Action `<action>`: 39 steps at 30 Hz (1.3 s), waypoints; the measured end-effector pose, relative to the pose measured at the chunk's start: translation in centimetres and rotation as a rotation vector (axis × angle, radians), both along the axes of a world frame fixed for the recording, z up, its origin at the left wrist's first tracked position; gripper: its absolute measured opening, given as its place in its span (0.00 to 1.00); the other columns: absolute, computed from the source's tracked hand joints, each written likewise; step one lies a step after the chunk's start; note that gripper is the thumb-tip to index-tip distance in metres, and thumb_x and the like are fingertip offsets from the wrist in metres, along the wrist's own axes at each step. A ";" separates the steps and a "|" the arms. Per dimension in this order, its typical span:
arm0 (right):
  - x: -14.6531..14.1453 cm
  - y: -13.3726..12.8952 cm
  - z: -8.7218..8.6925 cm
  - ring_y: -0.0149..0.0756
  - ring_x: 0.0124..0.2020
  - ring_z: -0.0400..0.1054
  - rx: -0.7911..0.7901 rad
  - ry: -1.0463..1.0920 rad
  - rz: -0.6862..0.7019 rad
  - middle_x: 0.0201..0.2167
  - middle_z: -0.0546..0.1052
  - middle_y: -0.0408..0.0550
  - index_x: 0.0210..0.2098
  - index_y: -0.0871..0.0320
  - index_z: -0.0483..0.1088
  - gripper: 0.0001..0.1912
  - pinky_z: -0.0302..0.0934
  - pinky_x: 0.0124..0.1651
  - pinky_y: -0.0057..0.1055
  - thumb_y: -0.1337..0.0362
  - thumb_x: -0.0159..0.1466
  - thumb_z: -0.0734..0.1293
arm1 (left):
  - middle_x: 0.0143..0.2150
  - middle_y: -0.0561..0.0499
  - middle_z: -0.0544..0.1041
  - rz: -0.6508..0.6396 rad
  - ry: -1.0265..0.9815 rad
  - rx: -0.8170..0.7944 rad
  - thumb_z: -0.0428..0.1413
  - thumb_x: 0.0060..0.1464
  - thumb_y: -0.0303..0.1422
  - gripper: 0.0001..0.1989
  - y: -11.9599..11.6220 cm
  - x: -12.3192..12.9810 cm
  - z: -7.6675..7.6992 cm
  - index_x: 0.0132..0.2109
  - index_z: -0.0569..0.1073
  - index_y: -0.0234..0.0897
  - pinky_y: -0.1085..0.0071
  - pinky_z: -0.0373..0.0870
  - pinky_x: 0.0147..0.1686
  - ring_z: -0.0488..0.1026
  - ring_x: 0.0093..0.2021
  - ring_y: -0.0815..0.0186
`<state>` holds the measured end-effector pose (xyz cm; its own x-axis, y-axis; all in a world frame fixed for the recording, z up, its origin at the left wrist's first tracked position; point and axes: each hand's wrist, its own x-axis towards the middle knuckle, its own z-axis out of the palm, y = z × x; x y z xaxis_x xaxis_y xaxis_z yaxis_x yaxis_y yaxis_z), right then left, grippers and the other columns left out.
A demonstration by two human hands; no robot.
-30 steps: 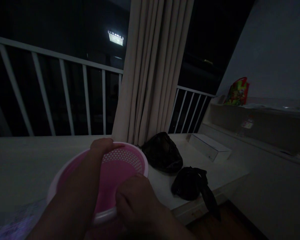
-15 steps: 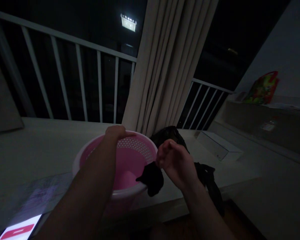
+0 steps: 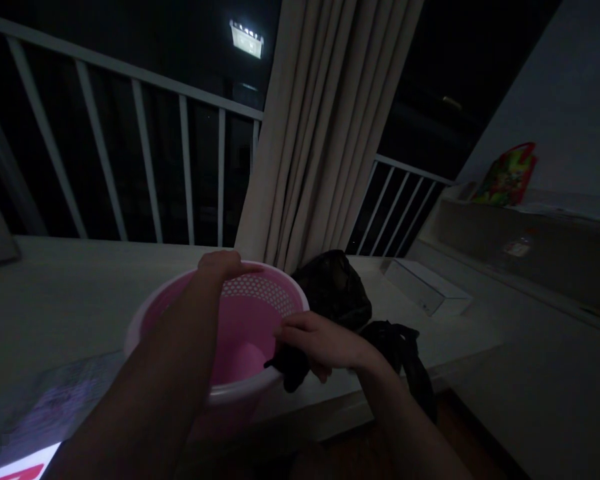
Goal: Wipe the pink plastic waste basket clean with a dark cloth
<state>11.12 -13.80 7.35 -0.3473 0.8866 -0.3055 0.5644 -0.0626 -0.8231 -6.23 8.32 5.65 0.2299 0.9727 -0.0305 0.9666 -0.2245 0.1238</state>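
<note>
A pink plastic basket (image 3: 233, 388) with a perforated band stands on the pale ledge, its inside partly hidden by my left forearm. My left hand (image 3: 221, 265) grips its far rim, fingers stretched along the edge. Over the right side of the rim hangs a limp black item, perhaps cloth (image 3: 293, 368); its exact kind is too dark to tell. My right hand (image 3: 316, 339) lies palm down on it, fingers bent over it at the rim.
Black plastic bags (image 3: 335, 290) lie right of the basket, below a beige curtain (image 3: 320, 133). A white box (image 3: 427, 287) sits farther right. A lit phone (image 3: 25, 463) is at lower left, and a white railing (image 3: 185, 167) runs behind.
My right hand has turned from palm up to palm down and moved left and down onto the black item. My left hand stays on the basket rim. The view has shifted slightly.
</note>
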 end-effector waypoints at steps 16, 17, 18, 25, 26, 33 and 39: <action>-1.4 -1.0 -1.5 0.28 0.25 0.65 0.655 -0.442 -0.127 0.24 0.72 0.42 0.27 0.58 0.65 0.11 0.45 0.24 0.25 0.65 0.66 0.60 | 0.52 0.34 0.77 -0.012 -0.009 -0.001 0.42 0.38 0.71 0.49 -0.1 0.1 0.0 0.48 0.78 0.36 0.57 0.68 0.47 0.73 0.51 0.44; -1.3 -0.9 -1.6 0.27 0.24 0.65 0.617 -0.399 -0.119 0.22 0.71 0.41 0.26 0.58 0.65 0.11 0.45 0.24 0.24 0.65 0.66 0.60 | 0.51 0.33 0.77 -0.016 -0.010 0.005 0.42 0.38 0.71 0.49 -0.1 0.0 0.0 0.49 0.78 0.36 0.57 0.68 0.47 0.73 0.51 0.44; -1.2 -0.8 -1.6 0.26 0.23 0.64 0.592 -0.378 -0.122 0.21 0.70 0.40 0.26 0.58 0.65 0.12 0.45 0.24 0.23 0.64 0.66 0.61 | 0.51 0.33 0.77 -0.020 -0.009 0.008 0.43 0.38 0.71 0.48 0.0 0.0 -0.1 0.49 0.78 0.36 0.57 0.68 0.48 0.73 0.51 0.44; -3.2 -2.8 -1.9 0.31 0.28 0.66 0.688 -0.510 -0.228 0.28 0.75 0.45 0.31 0.57 0.67 0.08 0.44 0.27 0.28 0.65 0.66 0.60 | 0.54 0.35 0.76 -0.028 0.002 -0.013 0.42 0.38 0.71 0.48 -0.1 0.2 0.1 0.49 0.78 0.38 0.57 0.67 0.48 0.72 0.52 0.44; -3.4 -3.2 -2.0 0.31 0.27 0.66 0.686 -0.473 -0.217 0.29 0.75 0.44 0.31 0.57 0.67 0.08 0.45 0.27 0.28 0.65 0.66 0.60 | 0.54 0.35 0.76 -0.034 0.003 -0.014 0.42 0.39 0.70 0.48 -0.3 0.4 0.2 0.49 0.78 0.38 0.57 0.67 0.48 0.72 0.52 0.44; -1.0 -1.2 -2.1 0.25 0.23 0.63 0.563 -0.223 -0.136 0.22 0.69 0.39 0.26 0.58 0.64 0.10 0.47 0.25 0.23 0.67 0.64 0.61 | 0.54 0.35 0.76 -0.009 0.000 -0.014 0.41 0.41 0.70 0.48 -0.9 0.3 0.5 0.50 0.78 0.37 0.57 0.67 0.48 0.72 0.52 0.44; -3.6 -2.2 -2.3 0.33 0.27 0.68 0.694 -0.512 -0.251 0.28 0.75 0.46 0.30 0.57 0.67 0.09 0.43 0.26 0.29 0.66 0.65 0.60 | 0.53 0.34 0.76 0.010 -0.013 -0.019 0.43 0.40 0.69 0.48 -0.6 0.1 0.4 0.51 0.77 0.36 0.57 0.66 0.49 0.72 0.52 0.43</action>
